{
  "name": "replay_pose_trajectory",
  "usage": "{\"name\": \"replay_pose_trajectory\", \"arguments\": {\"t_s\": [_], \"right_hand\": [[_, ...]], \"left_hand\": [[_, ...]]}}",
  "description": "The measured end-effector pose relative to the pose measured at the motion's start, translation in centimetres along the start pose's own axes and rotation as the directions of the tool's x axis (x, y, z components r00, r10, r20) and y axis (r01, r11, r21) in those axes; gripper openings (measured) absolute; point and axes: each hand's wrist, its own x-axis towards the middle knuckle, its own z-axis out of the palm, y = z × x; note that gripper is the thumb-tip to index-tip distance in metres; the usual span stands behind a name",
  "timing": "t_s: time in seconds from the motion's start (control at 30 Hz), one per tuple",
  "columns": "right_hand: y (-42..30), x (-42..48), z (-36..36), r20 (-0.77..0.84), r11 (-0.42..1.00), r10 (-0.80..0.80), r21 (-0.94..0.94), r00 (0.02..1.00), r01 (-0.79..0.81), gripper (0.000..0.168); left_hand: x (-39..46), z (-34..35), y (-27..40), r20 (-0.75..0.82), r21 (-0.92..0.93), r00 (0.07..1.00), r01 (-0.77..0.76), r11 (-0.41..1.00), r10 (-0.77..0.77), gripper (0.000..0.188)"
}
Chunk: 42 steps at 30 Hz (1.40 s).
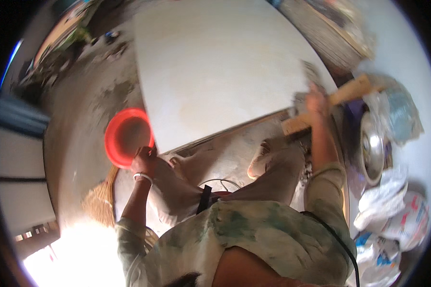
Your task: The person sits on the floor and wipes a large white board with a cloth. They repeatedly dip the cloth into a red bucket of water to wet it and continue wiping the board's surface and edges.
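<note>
A large white board [219,71] lies flat in front of me. My left hand [143,161] grips the near rim of a red plastic basin [111,152], beside the board's near left corner. The basin's inside looks dark, and its contents are not clear. Over the board's near right corner, my right hand [316,100] is blurred. It holds a greyish tool [310,73], perhaps a flat brush or a scraper; the blur hides which.
A straw broom [100,201] lies on the concrete floor at left. On the right are wooden pieces [352,88], a round metal pan [371,149], a plastic bag [398,111] and white sacks [406,219]. Stacked sheets [323,36] stand at upper right.
</note>
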Motion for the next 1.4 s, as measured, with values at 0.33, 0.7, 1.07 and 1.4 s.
{"name": "replay_pose_trajectory", "arguments": {"t_s": [0.33, 0.7, 1.07, 1.4], "right_hand": [[-20.5, 6.3, -3.9, 0.017, 0.920, -0.119, 0.379, 0.993, 0.104, 0.037], [-51.9, 3.5, -18.7, -0.309, 0.368, -0.523, 0.758, 0.794, 0.538, 0.036], [-36.4, -8.7, -25.4, -0.394, 0.022, -0.793, 0.743, 0.464, 0.669, 0.033], [-25.2, 9.4, -2.8, -0.019, 0.865, -0.116, 0.489, 0.993, 0.110, 0.037]], "left_hand": [[-1.0, -1.8, -0.2, -0.035, -0.007, 0.999, 0.006, 1.000, -0.006, 0.026], [-1.0, -2.3, -2.7, -0.088, -0.041, 0.995, 0.052, 0.998, -0.055, 0.026], [-0.7, -3.8, -4.1, -0.051, -0.061, 0.987, 0.146, 0.987, -0.150, 0.027], [1.2, -2.4, -4.7, -0.033, -0.032, 0.993, 0.113, 0.993, -0.114, 0.028]]}}
